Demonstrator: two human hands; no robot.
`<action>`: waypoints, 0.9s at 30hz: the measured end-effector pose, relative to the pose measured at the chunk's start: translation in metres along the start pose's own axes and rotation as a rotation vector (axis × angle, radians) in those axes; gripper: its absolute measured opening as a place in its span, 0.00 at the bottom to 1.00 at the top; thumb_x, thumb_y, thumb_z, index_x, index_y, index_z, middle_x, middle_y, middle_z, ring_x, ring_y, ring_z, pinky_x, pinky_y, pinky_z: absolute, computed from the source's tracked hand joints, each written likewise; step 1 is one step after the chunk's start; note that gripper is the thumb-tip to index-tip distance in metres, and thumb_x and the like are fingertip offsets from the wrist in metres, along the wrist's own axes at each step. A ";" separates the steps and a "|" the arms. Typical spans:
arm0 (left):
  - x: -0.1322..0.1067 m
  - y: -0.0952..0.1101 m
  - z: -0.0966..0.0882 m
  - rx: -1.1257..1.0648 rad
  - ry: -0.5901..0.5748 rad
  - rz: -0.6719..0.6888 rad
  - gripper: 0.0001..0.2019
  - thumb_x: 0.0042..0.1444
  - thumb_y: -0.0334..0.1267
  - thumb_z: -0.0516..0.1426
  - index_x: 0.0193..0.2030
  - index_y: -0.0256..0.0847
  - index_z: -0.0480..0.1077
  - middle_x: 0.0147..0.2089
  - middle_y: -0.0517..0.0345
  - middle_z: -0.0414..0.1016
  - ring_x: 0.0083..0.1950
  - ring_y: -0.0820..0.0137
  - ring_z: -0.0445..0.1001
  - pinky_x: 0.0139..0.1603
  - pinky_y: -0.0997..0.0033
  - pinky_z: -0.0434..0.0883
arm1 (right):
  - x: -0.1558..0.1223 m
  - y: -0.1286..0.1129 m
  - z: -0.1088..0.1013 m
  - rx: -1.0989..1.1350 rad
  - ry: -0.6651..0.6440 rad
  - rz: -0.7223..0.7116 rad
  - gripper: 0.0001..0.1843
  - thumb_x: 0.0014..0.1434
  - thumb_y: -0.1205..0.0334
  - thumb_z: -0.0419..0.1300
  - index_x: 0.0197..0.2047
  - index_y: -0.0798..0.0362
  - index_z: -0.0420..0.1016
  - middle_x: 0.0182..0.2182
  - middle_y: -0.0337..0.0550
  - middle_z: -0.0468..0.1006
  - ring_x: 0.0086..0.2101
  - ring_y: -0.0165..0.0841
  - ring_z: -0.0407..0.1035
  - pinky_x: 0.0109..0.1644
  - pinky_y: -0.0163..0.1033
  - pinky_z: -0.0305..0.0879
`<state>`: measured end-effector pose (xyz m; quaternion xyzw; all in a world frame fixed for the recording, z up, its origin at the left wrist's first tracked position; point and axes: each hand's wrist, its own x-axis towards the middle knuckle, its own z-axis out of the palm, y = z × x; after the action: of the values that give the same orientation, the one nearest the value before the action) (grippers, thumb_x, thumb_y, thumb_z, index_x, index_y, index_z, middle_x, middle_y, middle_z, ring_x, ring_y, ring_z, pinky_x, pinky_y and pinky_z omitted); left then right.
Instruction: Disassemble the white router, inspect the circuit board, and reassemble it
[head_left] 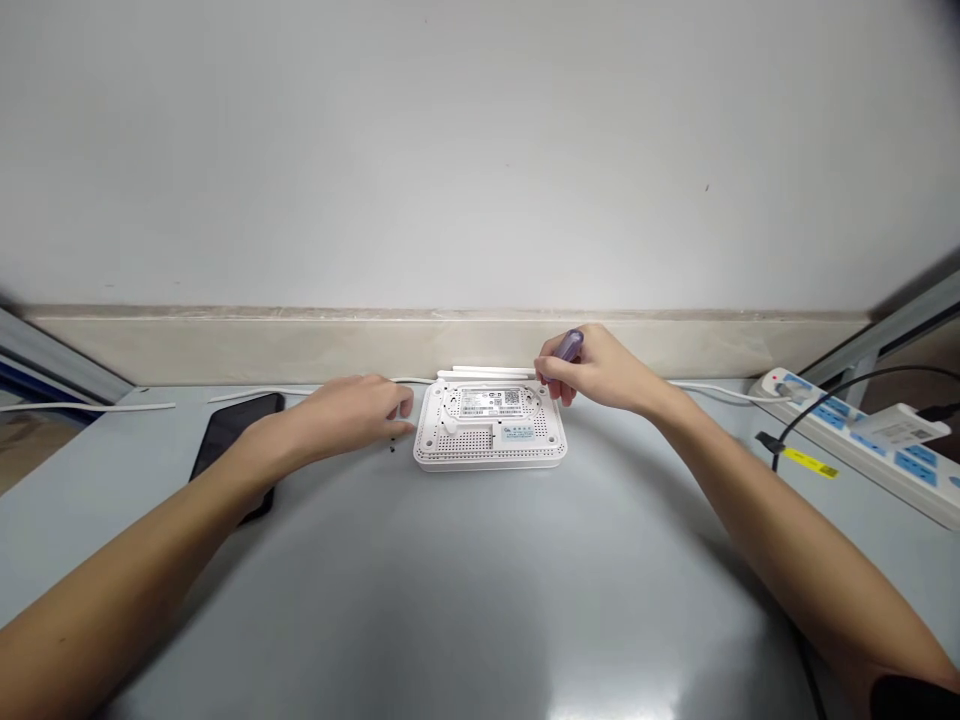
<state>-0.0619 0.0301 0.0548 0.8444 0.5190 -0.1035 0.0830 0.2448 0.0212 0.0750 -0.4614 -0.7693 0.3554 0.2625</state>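
A white router (480, 455) lies upside down on the table, its vented underside and printed labels facing up. Its antennas (491, 374) lie along the back edge. My right hand (592, 368) is closed around the purple handle of a screwdriver (570, 345) at the router's back right corner; the screwdriver's tip is hidden behind my fingers. Left of the router, my left hand (360, 410) rests with fingers curved and apart, holding nothing visible. Just below those fingertips, tiny dark screws (392, 448) lie on the table.
Partly under my left forearm lies a black phone (232, 430). A white power strip (862, 440) with a plugged-in adapter (900, 428) and a black cable stands at the right. White cables (712, 388) run along the wall behind the grey table (450, 590).
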 end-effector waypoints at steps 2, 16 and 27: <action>0.001 0.000 0.002 0.069 -0.053 -0.038 0.20 0.57 0.53 0.49 0.24 0.42 0.69 0.28 0.51 0.73 0.28 0.62 0.69 0.29 0.67 0.58 | -0.001 0.000 0.001 -0.015 -0.014 -0.005 0.10 0.55 0.64 0.54 0.25 0.56 0.72 0.20 0.41 0.75 0.22 0.29 0.70 0.27 0.34 0.65; 0.004 -0.003 0.012 0.059 -0.109 -0.049 0.17 0.54 0.46 0.49 0.19 0.40 0.66 0.27 0.47 0.71 0.24 0.65 0.66 0.26 0.66 0.59 | -0.003 0.000 0.001 -0.022 -0.056 0.000 0.10 0.55 0.64 0.54 0.25 0.55 0.73 0.22 0.42 0.77 0.23 0.30 0.71 0.25 0.33 0.63; 0.007 -0.006 0.007 -0.033 0.006 0.011 0.17 0.59 0.44 0.47 0.22 0.40 0.64 0.24 0.52 0.70 0.26 0.66 0.66 0.26 0.68 0.55 | -0.003 0.001 0.001 -0.024 -0.039 -0.009 0.10 0.55 0.64 0.54 0.25 0.55 0.72 0.21 0.41 0.76 0.22 0.29 0.70 0.26 0.33 0.64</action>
<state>-0.0652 0.0370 0.0458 0.8461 0.5162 -0.0918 0.0961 0.2458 0.0189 0.0739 -0.4542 -0.7805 0.3539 0.2434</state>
